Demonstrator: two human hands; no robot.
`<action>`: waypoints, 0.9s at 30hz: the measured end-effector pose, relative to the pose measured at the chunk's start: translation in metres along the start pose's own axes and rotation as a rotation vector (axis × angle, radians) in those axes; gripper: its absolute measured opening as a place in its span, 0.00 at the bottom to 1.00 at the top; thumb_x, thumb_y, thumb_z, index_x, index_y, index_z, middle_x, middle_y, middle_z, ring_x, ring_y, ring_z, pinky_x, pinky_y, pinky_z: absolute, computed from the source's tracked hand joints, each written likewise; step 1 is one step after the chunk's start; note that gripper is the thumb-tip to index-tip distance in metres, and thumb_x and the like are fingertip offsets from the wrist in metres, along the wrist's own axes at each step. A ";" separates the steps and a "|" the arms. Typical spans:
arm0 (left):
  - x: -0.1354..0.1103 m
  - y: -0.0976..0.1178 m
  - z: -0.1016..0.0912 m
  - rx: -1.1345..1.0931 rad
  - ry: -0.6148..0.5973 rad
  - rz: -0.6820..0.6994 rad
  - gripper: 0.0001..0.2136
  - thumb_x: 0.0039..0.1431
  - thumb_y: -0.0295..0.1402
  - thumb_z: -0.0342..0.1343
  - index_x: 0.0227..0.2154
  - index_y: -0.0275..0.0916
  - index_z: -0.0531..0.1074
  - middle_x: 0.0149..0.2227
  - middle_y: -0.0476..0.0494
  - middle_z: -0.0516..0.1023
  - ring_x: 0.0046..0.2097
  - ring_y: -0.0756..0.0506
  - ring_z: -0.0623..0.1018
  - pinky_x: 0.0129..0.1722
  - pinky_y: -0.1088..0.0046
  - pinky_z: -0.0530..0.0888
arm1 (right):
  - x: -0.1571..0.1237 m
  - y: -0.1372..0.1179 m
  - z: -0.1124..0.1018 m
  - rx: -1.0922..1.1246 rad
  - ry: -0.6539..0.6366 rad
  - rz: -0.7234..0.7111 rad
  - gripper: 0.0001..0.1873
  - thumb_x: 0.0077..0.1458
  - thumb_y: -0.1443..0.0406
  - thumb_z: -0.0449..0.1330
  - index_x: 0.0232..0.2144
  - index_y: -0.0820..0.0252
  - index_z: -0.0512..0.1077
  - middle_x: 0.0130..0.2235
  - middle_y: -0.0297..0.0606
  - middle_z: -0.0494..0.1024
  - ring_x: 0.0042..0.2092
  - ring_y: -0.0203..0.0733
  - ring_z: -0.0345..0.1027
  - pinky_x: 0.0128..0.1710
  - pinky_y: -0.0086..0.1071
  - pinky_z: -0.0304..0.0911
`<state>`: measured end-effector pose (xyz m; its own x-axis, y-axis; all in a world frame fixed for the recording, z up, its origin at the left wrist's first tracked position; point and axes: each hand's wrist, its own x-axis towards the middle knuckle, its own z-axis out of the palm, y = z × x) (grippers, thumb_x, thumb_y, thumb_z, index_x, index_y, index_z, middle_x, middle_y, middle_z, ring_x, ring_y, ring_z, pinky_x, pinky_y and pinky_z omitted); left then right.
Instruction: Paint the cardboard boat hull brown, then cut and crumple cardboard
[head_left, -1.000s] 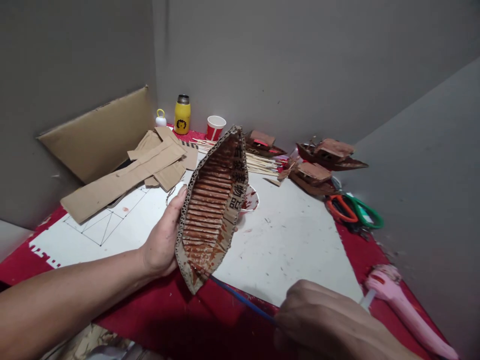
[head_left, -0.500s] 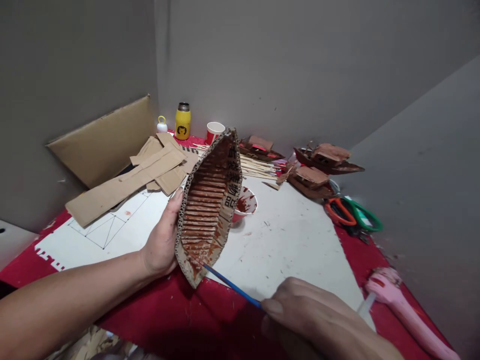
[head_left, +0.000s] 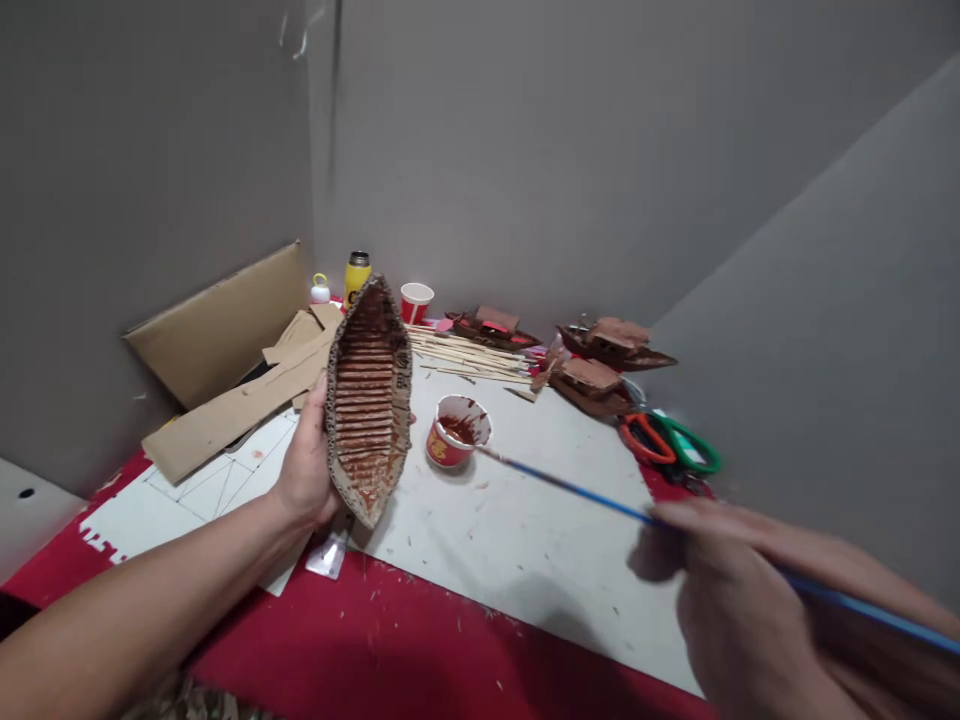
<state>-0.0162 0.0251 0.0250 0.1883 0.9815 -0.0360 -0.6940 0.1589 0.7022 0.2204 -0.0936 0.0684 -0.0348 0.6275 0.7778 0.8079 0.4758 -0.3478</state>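
Observation:
My left hand (head_left: 307, 465) grips a cardboard model boat (head_left: 367, 410) by its left side, holding it tilted up with its hollow toward me. Ribbed brown paint covers the inside, and bare cardboard shows near the lower tip. A blue paintbrush (head_left: 574, 486) is pinched in my right hand (head_left: 731, 570), slightly blurred, its handle running back to the right. The brush tip appears close to the rim of a red and white paper cup (head_left: 450, 450) holding reddish-brown paint; I cannot tell whether they touch.
Cardboard strips (head_left: 232, 410) lie at left before a leaning cardboard sheet (head_left: 225, 320). Behind stand a yellow bottle (head_left: 355, 280) and another paper cup (head_left: 416, 303). Thin wooden sticks (head_left: 472, 358), finished-looking model boats (head_left: 592, 385) and scissors (head_left: 646, 440) lie at the back and right.
The brush has left the boat's lower end and moved right and up toward the paint cup. The boat has shifted left in view, and the cup now shows fully.

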 end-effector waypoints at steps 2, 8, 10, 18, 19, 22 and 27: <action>0.001 0.003 0.000 -0.002 -0.032 -0.029 0.21 0.67 0.47 0.47 0.42 0.35 0.78 0.36 0.38 0.85 0.36 0.42 0.84 0.38 0.64 0.82 | 0.015 0.006 0.009 -0.039 0.065 0.031 0.04 0.61 0.65 0.62 0.33 0.55 0.76 0.22 0.30 0.77 0.22 0.35 0.72 0.24 0.27 0.67; 0.002 0.008 0.000 -0.033 -0.059 -0.144 0.25 0.70 0.47 0.39 0.48 0.35 0.77 0.36 0.37 0.85 0.39 0.41 0.85 0.43 0.61 0.82 | 0.050 0.046 0.061 -0.016 -0.249 0.134 0.16 0.63 0.61 0.56 0.26 0.59 0.75 0.27 0.40 0.82 0.24 0.37 0.71 0.25 0.29 0.61; 0.003 0.008 0.000 -0.037 -0.053 -0.171 0.25 0.71 0.46 0.39 0.50 0.34 0.75 0.36 0.37 0.85 0.39 0.40 0.85 0.44 0.59 0.82 | 0.051 0.059 0.078 -0.024 -0.282 0.160 0.17 0.62 0.60 0.55 0.24 0.59 0.75 0.26 0.40 0.81 0.24 0.38 0.71 0.24 0.29 0.59; 0.004 0.008 -0.001 -0.058 -0.033 -0.159 0.24 0.72 0.43 0.37 0.52 0.36 0.74 0.36 0.38 0.85 0.37 0.41 0.85 0.42 0.60 0.82 | 0.043 0.077 0.104 0.027 -0.324 0.187 0.12 0.60 0.61 0.59 0.28 0.57 0.79 0.28 0.38 0.84 0.26 0.40 0.73 0.27 0.30 0.61; 0.004 0.008 -0.001 -0.056 -0.028 -0.151 0.23 0.72 0.43 0.38 0.52 0.36 0.74 0.36 0.39 0.85 0.37 0.42 0.85 0.42 0.60 0.82 | 0.043 0.076 0.102 0.041 -0.300 0.188 0.12 0.60 0.61 0.58 0.29 0.57 0.79 0.28 0.38 0.83 0.26 0.39 0.73 0.26 0.30 0.61; 0.003 0.008 0.000 -0.035 -0.022 -0.132 0.20 0.72 0.41 0.40 0.50 0.37 0.75 0.35 0.40 0.85 0.36 0.42 0.85 0.42 0.61 0.82 | 0.042 0.073 0.092 0.079 -0.205 0.184 0.16 0.62 0.59 0.56 0.28 0.59 0.79 0.27 0.40 0.83 0.25 0.38 0.72 0.25 0.29 0.62; 0.002 0.008 0.001 0.003 0.007 -0.143 0.20 0.71 0.41 0.41 0.45 0.35 0.76 0.34 0.39 0.85 0.34 0.42 0.85 0.39 0.62 0.83 | 0.036 0.062 0.075 0.116 -0.084 0.129 0.16 0.62 0.60 0.57 0.26 0.60 0.78 0.24 0.36 0.80 0.21 0.35 0.68 0.22 0.28 0.60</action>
<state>-0.0204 0.0278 0.0313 0.2802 0.9496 -0.1404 -0.6587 0.2966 0.6915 0.2252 0.0052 0.0355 0.0119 0.7349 0.6781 0.7354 0.4530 -0.5039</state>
